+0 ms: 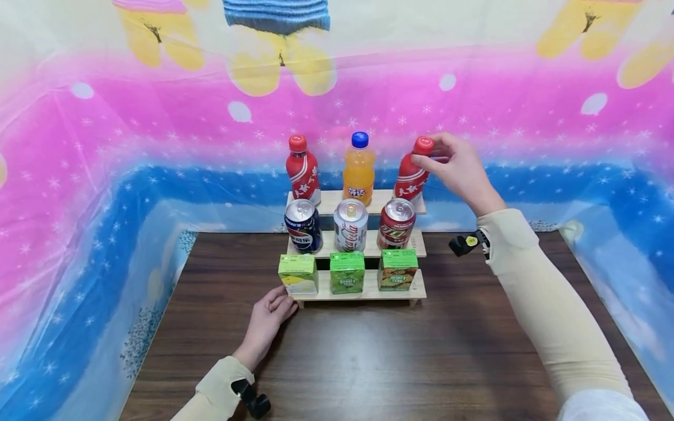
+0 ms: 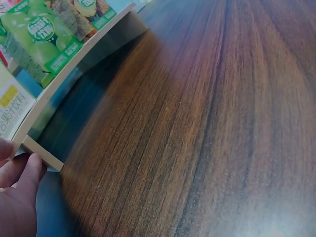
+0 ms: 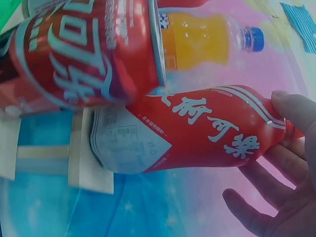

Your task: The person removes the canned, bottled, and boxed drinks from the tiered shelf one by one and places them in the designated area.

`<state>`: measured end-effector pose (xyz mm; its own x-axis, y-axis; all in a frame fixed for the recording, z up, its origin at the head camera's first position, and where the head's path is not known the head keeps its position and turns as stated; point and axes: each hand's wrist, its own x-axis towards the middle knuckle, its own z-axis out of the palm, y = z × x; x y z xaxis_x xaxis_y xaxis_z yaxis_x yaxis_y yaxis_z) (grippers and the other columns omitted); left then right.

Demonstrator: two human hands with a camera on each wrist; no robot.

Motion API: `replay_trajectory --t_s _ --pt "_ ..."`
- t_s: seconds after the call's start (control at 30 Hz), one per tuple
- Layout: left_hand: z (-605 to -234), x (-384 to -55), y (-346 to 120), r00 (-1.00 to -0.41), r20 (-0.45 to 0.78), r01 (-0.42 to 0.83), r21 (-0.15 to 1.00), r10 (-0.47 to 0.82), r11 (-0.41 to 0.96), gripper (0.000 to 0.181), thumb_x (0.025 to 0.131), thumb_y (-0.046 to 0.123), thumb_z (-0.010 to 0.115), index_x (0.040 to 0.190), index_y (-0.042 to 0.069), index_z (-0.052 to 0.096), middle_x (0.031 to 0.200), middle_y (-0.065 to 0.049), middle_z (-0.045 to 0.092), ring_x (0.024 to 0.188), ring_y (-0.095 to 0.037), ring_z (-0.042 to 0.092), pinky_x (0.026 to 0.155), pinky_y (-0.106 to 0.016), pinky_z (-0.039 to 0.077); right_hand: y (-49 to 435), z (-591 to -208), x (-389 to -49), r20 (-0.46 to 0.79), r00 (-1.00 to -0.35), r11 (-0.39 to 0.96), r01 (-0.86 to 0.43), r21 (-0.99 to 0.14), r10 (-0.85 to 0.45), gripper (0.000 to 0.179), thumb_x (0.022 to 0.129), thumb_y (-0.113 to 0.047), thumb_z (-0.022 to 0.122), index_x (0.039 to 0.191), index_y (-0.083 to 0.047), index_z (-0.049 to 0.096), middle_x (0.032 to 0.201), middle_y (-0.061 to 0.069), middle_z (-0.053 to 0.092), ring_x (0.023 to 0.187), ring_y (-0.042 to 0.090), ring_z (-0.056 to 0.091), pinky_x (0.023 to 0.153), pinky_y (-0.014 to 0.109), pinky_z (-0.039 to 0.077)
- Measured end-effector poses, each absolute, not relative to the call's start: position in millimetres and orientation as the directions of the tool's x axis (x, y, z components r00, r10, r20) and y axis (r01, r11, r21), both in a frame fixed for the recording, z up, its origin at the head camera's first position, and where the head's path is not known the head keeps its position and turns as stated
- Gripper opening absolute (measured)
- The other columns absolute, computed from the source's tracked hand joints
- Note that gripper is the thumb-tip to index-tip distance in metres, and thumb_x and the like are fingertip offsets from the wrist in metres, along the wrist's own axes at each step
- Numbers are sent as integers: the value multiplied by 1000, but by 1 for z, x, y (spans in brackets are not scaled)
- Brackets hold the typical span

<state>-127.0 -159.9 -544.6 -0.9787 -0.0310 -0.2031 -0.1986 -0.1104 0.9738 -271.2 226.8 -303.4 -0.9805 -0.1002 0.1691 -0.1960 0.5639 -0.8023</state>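
My right hand [image 1: 462, 169] pinches the neck of a red cola bottle [image 3: 197, 131] between thumb and fingers. The bottle leans a little to the right, its base at the right end of the top step. Down at the front left, my left hand [image 1: 265, 321] holds the corner of the lowest step of a wooden stepped rack [image 1: 342, 295]; in the left wrist view the fingers [image 2: 32, 173] lie against the leg below the board. Another red bottle [image 1: 302, 169] and an orange soda bottle [image 1: 359, 172] stand on the top step.
On the middle step stand a dark blue can [image 1: 302, 228], a silver can [image 1: 350, 225] and a red can [image 1: 397, 225]. A yellow-green juice box [image 1: 298, 275] and two green juice boxes [image 1: 347, 273] line the lowest step. A patterned cloth [image 1: 210, 134] hangs behind the brown table [image 1: 347, 362].
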Motion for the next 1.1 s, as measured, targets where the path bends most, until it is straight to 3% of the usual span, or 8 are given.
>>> replay_trajectory --t_s 0.5,0.77,0.97,1.1 --pt "-543 -127 -159 -972 -231 -225 967 -39 -119 45 106 -6 52 149 -14 43 137 -34 59 101 -2 69 95 -24 56 288 -316 -244 255 -967 677 -179 -714 13 63 97 -49 72 144 -10 60 140 15 65 125 36 63 100 51 56" --pt "-543 -128 -160 -973 -229 -223 967 -34 -121 45 107 -4 52 150 -12 43 138 -33 60 100 0 69 96 -24 56 326 -329 -232 266 -962 712 -149 -686 55 61 96 -48 74 143 -10 61 137 17 66 121 37 64 86 20 57" --pt "-542 -127 -159 -971 -236 -231 965 -31 -121 45 107 -3 52 150 -12 43 140 -34 57 102 1 68 96 -24 55 353 -345 -226 241 -965 737 -87 -670 105 64 97 -50 72 143 -8 60 138 19 65 121 38 63 95 36 58" --pt "-541 -125 -158 -969 -247 -241 961 -27 -135 46 107 -2 52 151 -12 42 142 -32 57 103 1 68 97 -24 55 369 -357 -221 230 -963 736 -53 -675 141 67 97 -52 71 144 -6 58 137 20 64 116 38 63 82 17 53"
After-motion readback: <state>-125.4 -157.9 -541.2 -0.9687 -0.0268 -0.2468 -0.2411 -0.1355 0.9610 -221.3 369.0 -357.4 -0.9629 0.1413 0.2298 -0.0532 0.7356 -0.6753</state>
